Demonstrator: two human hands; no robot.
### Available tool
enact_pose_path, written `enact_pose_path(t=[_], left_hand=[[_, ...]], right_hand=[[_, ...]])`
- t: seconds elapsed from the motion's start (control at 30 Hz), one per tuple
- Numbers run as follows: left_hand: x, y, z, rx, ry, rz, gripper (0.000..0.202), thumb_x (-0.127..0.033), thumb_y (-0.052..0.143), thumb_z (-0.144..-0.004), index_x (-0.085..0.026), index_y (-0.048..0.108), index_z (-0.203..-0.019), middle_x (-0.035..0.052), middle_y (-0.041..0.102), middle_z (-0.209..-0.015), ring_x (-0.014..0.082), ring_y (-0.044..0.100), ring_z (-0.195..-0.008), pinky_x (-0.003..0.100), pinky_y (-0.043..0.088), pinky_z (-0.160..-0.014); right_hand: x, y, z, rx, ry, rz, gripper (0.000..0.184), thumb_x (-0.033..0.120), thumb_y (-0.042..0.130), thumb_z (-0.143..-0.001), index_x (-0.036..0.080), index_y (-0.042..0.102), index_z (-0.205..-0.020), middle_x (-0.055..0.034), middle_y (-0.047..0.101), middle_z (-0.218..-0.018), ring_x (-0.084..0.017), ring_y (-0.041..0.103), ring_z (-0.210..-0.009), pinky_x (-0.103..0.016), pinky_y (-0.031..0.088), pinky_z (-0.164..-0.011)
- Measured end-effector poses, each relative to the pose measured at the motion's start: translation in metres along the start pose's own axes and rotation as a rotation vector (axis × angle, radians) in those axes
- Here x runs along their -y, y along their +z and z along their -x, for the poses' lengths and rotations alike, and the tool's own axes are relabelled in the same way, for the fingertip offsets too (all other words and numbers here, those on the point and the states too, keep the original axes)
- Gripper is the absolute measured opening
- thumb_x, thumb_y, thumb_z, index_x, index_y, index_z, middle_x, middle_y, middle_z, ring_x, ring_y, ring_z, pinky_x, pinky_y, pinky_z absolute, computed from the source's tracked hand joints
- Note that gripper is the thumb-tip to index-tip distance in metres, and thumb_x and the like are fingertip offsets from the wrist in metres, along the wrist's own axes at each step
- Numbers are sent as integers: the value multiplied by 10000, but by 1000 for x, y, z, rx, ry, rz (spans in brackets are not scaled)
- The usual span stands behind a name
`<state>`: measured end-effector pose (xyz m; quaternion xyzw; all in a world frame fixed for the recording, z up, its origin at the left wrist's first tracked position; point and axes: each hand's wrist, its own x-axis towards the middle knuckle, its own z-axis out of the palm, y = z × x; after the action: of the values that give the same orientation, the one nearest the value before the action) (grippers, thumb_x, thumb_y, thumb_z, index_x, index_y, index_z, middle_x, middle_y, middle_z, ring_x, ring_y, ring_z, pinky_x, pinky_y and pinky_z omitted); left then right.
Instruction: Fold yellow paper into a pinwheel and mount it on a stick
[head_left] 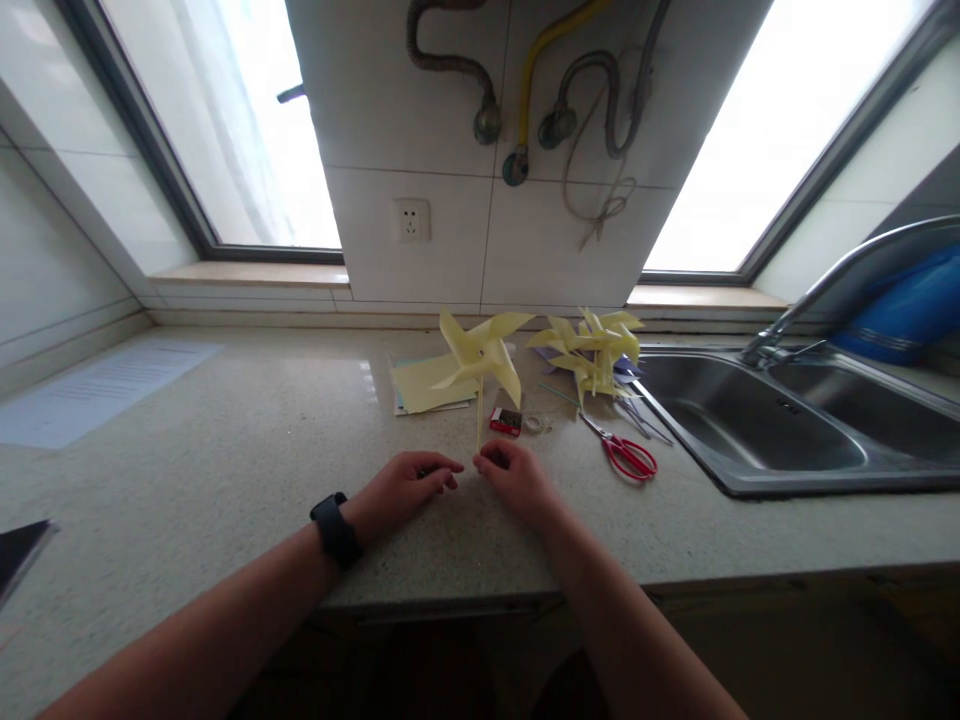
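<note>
A pale yellow paper pinwheel stands upright on a thin stick, its four-bladed head fanned out above the counter. Between the thumb and fingers of my right hand the stick's lower end is pinched. My left hand, below a dark wrist watch, is just left of the stick and apart from it; its index finger points out, the other fingers are loosely bent, and nothing shows in it. Behind the stick lie yellow paper sheets, and beside it are a small red box and a little pale ring.
More yellow pinwheels are piled at the back right. Red-handled scissors lie near the steel sink with its faucet. A printed sheet rests on the left, and a dark flat object juts in at the edge.
</note>
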<state>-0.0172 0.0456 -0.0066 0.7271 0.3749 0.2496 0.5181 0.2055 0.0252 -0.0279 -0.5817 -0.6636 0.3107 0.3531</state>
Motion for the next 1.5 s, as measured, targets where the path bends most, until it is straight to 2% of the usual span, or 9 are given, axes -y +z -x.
enact_pose_path(t=[0.3, 0.8, 1.0, 1.27, 1.4, 1.5], left_hand=[[-3, 0, 1, -3, 16, -40, 319, -377, 574, -932, -207, 759, -1128, 65, 763, -919, 176, 626, -734, 287, 461, -689], [1, 0, 0, -6, 37, -38, 331, -373, 578, -927, -189, 759, -1135, 80, 771, -932, 207, 680, -834, 313, 507, -756], [-3, -1, 1, 4, 29, -50, 318, -357, 572, -933, -197, 760, -1134, 74, 770, -935, 200, 673, -813, 320, 501, -773], [-2, 0, 1, 5, 23, -45, 316, -362, 572, -930, -203, 760, -1128, 65, 763, -921, 198, 661, -806, 298, 484, -732], [0, -1, 0, 3, 14, -52, 314, -358, 561, -934, -208, 756, -1128, 57, 758, -911, 192, 641, -789, 295, 468, -724], [0, -1, 0, 8, 3, -58, 323, -371, 553, -936, -209, 752, -1133, 52, 751, -904, 185, 622, -767, 293, 457, -714]], right_hand=[[-1, -1, 0, -20, 12, -23, 236, 361, 631, -972, 149, 659, -1070, -45, 689, -1022, -168, 674, -859, -359, 585, -772], [-5, -1, -3, -56, 33, -55, 226, 362, 657, -954, 145, 646, -893, 8, 654, -824, -121, 626, -699, -289, 553, -662], [-6, 0, -3, -48, 45, -71, 214, 360, 647, -961, 147, 656, -945, -9, 672, -884, -130, 642, -737, -302, 566, -686], [-2, -3, -2, -40, 62, -107, 255, 367, 621, -978, 152, 651, -1112, -53, 688, -1054, -169, 677, -866, -359, 590, -768], [0, -4, 1, -100, 81, -143, 267, 377, 606, -987, 153, 645, -1128, -54, 687, -1052, -165, 678, -853, -349, 593, -751], [-2, -16, 3, -176, 80, -143, 265, 380, 601, -990, 152, 647, -1117, -49, 688, -1032, -159, 676, -835, -340, 592, -736]])
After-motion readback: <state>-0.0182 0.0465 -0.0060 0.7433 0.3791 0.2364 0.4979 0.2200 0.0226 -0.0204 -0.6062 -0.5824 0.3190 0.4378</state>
